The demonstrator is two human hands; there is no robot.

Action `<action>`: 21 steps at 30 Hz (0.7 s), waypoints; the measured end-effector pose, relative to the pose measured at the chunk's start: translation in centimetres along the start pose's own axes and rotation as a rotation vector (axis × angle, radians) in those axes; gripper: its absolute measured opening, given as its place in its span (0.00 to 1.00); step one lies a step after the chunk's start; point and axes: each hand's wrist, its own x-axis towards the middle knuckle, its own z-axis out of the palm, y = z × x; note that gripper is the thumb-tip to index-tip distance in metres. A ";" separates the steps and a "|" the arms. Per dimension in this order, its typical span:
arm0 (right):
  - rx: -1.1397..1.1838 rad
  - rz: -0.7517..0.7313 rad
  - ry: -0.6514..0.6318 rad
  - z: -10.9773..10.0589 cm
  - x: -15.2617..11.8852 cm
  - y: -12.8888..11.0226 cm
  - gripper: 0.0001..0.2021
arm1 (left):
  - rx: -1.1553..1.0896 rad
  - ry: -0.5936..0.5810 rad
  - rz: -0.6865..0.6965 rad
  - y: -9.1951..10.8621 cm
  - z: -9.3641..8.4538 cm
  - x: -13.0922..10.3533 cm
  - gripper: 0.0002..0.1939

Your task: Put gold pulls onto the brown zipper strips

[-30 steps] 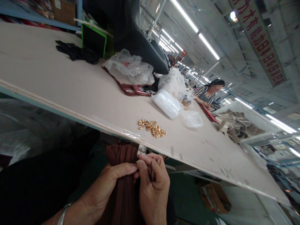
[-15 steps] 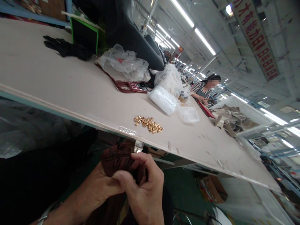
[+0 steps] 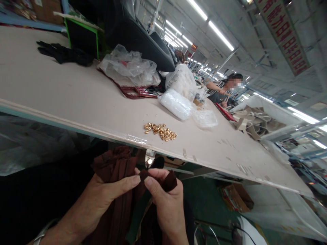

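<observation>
Strips [image 3: 112,170] are hanging bunched just below near edge of table [image 3: 76,92]; left hand [image 3: 104,194] is gripping bunch, right hand [image 3: 167,200] is pinching one strip; gold bits [image 3: 166,134] are lying beyond.

Beige tabletop [image 3: 89,92] with gold pieces [image 3: 163,133], plastic bags [image 3: 176,104].

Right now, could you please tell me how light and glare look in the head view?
Head view: the ceiling tube lights burn out to white; head view: clear tape at the edge of the tabletop shows glare; head view: the brown strips sit in dim light; head view: the room looks tilted.
</observation>
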 end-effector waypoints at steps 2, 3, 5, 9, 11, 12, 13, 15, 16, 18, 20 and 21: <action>-0.021 -0.031 -0.020 0.1 -0.2 0.0 0.08 | 0.041 0.017 0.044 0.1 0.1 -0.1 0.12; -0.033 -0.047 -0.026 0.2 -0.4 -0.1 0.07 | 0.058 0.021 0.060 0.1 0.2 -0.1 0.12; -0.080 -0.095 -0.030 0.3 -0.6 -0.1 0.05 | 0.077 0.047 0.071 0.1 0.4 -0.2 0.12; -0.321 -0.406 -0.043 -0.1 -0.7 0.2 0.04 | -0.019 0.073 -0.002 0.1 0.8 -0.3 0.12; -0.431 -0.624 -0.074 -0.3 -0.7 0.4 0.07 | -0.104 0.033 -0.091 0.1 0.9 -0.3 0.12; -0.469 -0.712 -0.089 -0.5 -0.6 0.5 0.08 | -0.135 0.017 -0.136 0.2 1.0 -0.3 0.12; -0.495 -0.780 -0.108 -0.5 -0.6 0.6 0.10 | -0.159 0.012 -0.175 0.3 1.0 -0.2 0.12; -0.513 -0.866 -0.154 -0.5 -0.5 0.7 0.11 | -0.192 0.033 -0.237 0.4 1.1 -0.2 0.13; -0.507 -0.881 -0.176 -0.4 -0.5 0.8 0.12 | -0.203 0.047 -0.267 0.4 1.1 -0.2 0.14; -0.450 -0.847 -0.161 -0.1 -0.5 1.0 0.12 | -0.216 0.066 -0.313 0.4 1.2 -0.4 0.15; -0.361 -0.734 -0.065 0.3 -0.6 1.3 0.12 | -0.223 0.064 -0.324 0.4 1.3 -0.5 0.17; -0.311 -0.668 -0.015 0.4 -0.6 1.5 0.11 | -0.223 0.056 -0.317 0.4 1.3 -0.6 0.18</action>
